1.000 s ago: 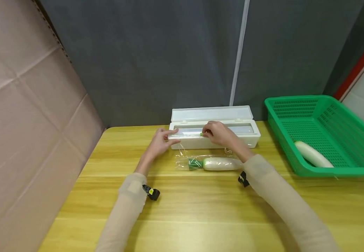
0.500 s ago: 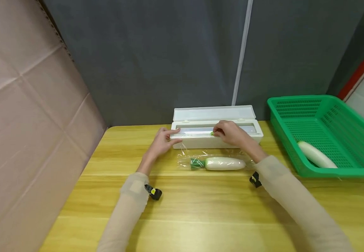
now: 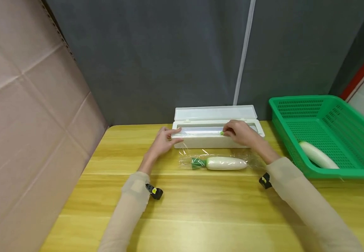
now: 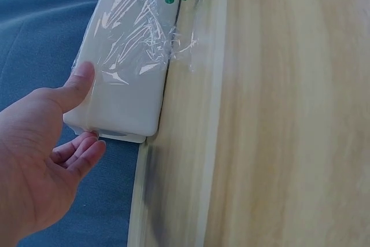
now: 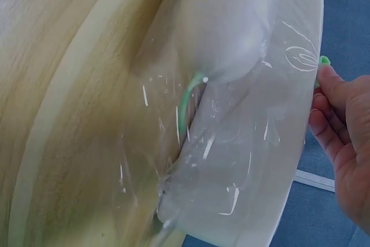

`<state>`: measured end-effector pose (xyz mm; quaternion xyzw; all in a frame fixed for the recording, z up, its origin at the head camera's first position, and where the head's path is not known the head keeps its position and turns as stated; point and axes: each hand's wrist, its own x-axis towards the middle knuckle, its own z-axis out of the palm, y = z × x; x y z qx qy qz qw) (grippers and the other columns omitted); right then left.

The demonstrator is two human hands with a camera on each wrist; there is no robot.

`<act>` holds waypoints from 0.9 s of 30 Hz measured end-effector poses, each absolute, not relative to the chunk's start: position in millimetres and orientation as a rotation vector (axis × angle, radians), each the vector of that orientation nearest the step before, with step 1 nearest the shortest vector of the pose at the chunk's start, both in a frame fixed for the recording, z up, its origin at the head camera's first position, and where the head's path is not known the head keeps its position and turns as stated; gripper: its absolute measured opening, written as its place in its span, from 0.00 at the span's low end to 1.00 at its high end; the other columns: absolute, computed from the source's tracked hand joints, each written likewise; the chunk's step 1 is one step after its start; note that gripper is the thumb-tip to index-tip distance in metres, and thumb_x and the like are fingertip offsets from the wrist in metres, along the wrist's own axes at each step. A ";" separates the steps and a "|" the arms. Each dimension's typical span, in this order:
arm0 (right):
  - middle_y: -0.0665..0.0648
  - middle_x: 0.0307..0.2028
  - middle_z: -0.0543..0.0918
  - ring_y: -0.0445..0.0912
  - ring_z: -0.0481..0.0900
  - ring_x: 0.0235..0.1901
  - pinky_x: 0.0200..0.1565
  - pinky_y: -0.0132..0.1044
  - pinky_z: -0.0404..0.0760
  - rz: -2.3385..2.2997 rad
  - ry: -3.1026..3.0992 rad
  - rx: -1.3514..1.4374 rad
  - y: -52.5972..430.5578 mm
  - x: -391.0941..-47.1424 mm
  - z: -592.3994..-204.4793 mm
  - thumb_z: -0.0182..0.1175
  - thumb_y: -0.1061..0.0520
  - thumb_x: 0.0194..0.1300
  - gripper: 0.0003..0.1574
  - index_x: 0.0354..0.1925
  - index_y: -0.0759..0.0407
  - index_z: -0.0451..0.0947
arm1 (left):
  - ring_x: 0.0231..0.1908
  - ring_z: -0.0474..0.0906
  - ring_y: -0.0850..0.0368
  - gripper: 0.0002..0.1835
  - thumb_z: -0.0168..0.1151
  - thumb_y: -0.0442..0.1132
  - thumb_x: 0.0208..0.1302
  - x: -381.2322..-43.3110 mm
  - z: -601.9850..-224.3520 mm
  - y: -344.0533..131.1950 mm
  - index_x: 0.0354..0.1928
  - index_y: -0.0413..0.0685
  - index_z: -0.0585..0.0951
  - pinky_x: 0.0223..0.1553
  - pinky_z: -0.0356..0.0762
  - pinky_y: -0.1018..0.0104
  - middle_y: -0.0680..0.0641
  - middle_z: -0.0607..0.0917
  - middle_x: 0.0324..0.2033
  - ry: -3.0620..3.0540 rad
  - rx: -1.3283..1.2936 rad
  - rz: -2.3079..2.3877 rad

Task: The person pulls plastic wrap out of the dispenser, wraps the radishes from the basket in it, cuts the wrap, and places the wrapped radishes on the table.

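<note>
A white cling film dispenser (image 3: 205, 142) stands at the back of the table, its lid (image 3: 215, 113) raised. At its left end my left hand (image 3: 164, 141) grips the body between thumb and fingers. My right hand (image 3: 241, 133) pinches a small green slider cutter (image 3: 222, 133) on the dispenser's front edge, right of the middle; the right wrist view shows this slider (image 5: 324, 60) at my thumb tip. Clear cling film (image 4: 124, 39) drapes down the front. In front of the box, a white radish (image 3: 226, 163) with a green top lies under the film.
A green plastic basket (image 3: 342, 172) stands on the right, holding another white radish (image 3: 318, 155). A dark curtain (image 3: 169, 63) rises behind the wooden table (image 3: 194, 210). Pale pink cloth (image 3: 37, 122) hangs along the left side.
My right hand has moved the green slider rightward along the dispenser's front edge, from near the middle. The left hand keeps its hold on the left end.
</note>
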<state>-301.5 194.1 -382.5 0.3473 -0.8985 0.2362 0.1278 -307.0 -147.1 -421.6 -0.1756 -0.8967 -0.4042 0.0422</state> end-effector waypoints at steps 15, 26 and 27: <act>0.58 0.29 0.81 0.50 0.77 0.29 0.34 0.48 0.79 0.612 -2.632 0.868 248.1 -299.4 -384.8 0.67 0.71 0.61 0.04 0.33 0.67 0.80 | 0.42 0.64 0.52 0.28 0.72 0.49 0.62 -312.0 -421.1 -150.0 0.65 0.56 0.79 0.43 0.67 0.61 0.46 0.70 0.43 -2.758 -0.518 -1.219; 0.58 0.30 0.82 0.52 0.78 0.31 0.37 0.51 0.78 0.586 -2.671 0.723 277.2 -290.8 -382.2 0.68 0.70 0.60 0.07 0.33 0.64 0.79 | 0.41 0.64 0.52 0.28 0.72 0.48 0.63 -312.1 -418.6 -153.3 0.65 0.55 0.79 0.42 0.67 0.61 0.45 0.70 0.42 -2.754 -0.528 -1.208; 0.58 0.30 0.82 0.52 0.78 0.31 0.37 0.51 0.78 0.582 -2.668 0.719 278.2 -289.9 -382.5 0.69 0.71 0.60 0.07 0.33 0.65 0.79 | 0.41 0.64 0.52 0.28 0.72 0.49 0.63 -312.0 -419.0 -152.7 0.65 0.55 0.79 0.42 0.67 0.61 0.45 0.70 0.42 -2.757 -0.534 -1.205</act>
